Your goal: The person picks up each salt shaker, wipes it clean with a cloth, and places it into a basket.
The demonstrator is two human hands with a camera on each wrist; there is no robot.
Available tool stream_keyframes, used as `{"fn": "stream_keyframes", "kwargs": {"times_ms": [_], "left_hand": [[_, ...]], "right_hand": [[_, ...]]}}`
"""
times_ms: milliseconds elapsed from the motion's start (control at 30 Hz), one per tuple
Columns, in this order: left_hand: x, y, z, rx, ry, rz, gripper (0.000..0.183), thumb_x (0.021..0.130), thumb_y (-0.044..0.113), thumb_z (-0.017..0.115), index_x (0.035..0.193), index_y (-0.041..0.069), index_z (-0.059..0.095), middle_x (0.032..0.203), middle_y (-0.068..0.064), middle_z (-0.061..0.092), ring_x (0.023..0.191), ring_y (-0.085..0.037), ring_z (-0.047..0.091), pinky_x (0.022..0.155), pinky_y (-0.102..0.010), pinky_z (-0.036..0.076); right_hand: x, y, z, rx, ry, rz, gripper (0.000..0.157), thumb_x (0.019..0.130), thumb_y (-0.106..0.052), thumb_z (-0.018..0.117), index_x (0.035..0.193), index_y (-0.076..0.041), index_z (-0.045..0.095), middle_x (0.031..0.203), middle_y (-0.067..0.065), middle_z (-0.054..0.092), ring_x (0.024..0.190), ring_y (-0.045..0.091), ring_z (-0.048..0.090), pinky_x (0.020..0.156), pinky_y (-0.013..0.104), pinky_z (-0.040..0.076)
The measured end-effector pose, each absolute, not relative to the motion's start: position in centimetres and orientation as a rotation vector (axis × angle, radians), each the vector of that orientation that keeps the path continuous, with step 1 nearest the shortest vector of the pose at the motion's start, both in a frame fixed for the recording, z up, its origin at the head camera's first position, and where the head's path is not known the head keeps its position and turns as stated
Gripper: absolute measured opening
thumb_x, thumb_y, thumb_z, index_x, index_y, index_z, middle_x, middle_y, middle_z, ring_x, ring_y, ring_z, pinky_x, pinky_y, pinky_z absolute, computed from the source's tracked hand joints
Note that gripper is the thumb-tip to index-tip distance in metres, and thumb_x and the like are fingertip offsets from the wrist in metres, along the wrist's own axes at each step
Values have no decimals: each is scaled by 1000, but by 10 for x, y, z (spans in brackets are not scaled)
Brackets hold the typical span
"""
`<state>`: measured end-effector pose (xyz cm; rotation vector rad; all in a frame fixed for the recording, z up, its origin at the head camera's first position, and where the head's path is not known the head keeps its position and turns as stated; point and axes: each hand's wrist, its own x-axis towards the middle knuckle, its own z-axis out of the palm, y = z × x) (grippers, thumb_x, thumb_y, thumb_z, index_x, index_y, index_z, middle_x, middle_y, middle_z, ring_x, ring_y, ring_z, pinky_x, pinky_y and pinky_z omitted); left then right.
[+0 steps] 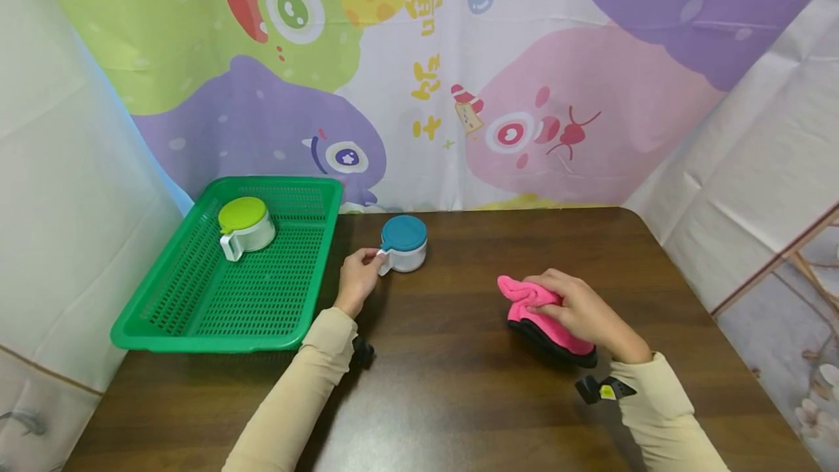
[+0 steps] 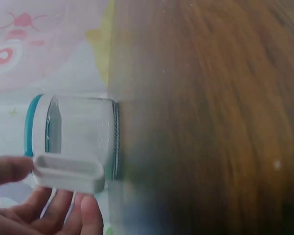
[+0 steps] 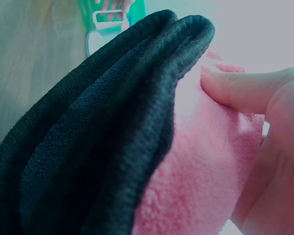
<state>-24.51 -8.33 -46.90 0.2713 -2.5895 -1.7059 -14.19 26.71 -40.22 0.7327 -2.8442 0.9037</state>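
Note:
A clear jar with a blue lid (image 1: 404,233) and a white side handle (image 2: 68,172) stands upright near the table's back edge. My left hand (image 1: 359,279) is at that handle, thumb and fingers gripping it. In the left wrist view, the thumb touches the handle's lid end and the other fingers lie partly hidden behind it. On the right, my right hand (image 1: 577,308) holds a folded pink cloth (image 1: 550,319) with black edging. The right wrist view shows the thumb pressing on the cloth's pink side (image 3: 186,161); the other fingers are hidden.
To the left sits a green plastic basket (image 1: 226,343) with slotted walls. Inside it, towards the back left, is a similar jar with a lime-green lid (image 1: 242,213). The brown wooden table (image 1: 432,384) meets a cartoon-printed curtain (image 1: 419,166) at its back.

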Motion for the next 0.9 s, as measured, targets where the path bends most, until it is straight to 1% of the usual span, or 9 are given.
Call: {"fn": "stream_keyframes", "kwargs": {"times_ms": [133,233,400,567,700,900], "left_hand": [[-247,-82,-471,231,-2599,-1822,32,95,23,59,116,-1,65,108,-17,66,93,-26,60,73,-27,47],[-248,-80,-472,214,-2607,-1934,32,95,23,58,114,-1,66,104,-14,64,89,-24,58,72,-27,48],[-250,-79,-472,179,-2575,-2146,29,96,20,53,108,-4,65,97,-6,62,88,-15,55,72,-27,51],[-251,-79,-474,129,-2519,-2296,29,97,19,48,105,-5,64,91,-3,65,85,-13,58,72,-27,51],[-251,-78,-477,123,-2529,-2322,31,98,21,48,106,-4,65,89,-2,66,87,-15,60,71,-26,51],[-249,-77,-475,133,-2516,-2377,34,99,19,47,114,-6,64,99,-8,69,96,-22,62,70,-23,51]], "right_hand": [[-141,267,-402,727,-2845,910,37,80,-8,76,117,-10,67,96,-2,62,82,9,52,72,24,47],[-141,267,-401,725,-2846,920,37,80,-8,75,117,-10,67,96,-1,62,82,10,52,71,23,47],[-141,267,-401,718,-2847,917,37,80,-8,76,116,-9,67,96,-1,62,82,10,52,71,23,47],[-141,267,-402,706,-2857,913,38,80,-8,76,117,-9,67,96,0,62,83,11,52,72,24,48],[-141,268,-402,701,-2864,923,38,80,-8,76,117,-9,66,96,0,62,82,11,52,71,23,48],[-141,268,-403,692,-2866,928,38,80,-9,76,117,-9,66,96,-1,62,82,11,52,71,23,47]]}}
